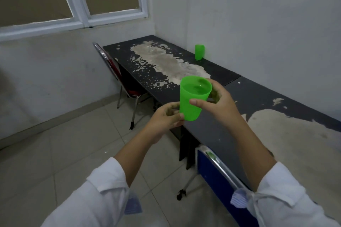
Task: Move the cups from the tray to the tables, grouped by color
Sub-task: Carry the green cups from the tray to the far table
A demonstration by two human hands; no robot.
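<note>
Nearest the camera, two white sleeves (96, 193) reach forward, both rolled back from the forearms. Just beyond them a blue chair (217, 178) with a chrome frame stands tucked against the front edge of the near table (262, 108), a black top with a large pale patch where the surface has peeled away.

Ahead of that front edge, both hands hold one green cup (193, 97) upright in the air, above the floor and the table's near-left corner. The left hand (166, 118) is closed lightly around the cup's base, thumb tip against the lower wall and fingers curled behind it. The right hand (215, 97) wraps the upper half, its thumb laid across the front wall below the rim and its fingers bent round the far side. The cup's mouth tilts slightly toward the camera, and clear liquid seems to show inside.

Further on, a second black table (147, 79) butts end to end with the near one and runs into the room's corner; a long pale worn streak lies down its middle. A red chair (114, 68) is pushed against its left edge. Near its right edge, close to the wall, a second green cup (199, 52) stands alone, upright. Beyond, a white-framed window (79, 5) sits in the left wall.
</note>
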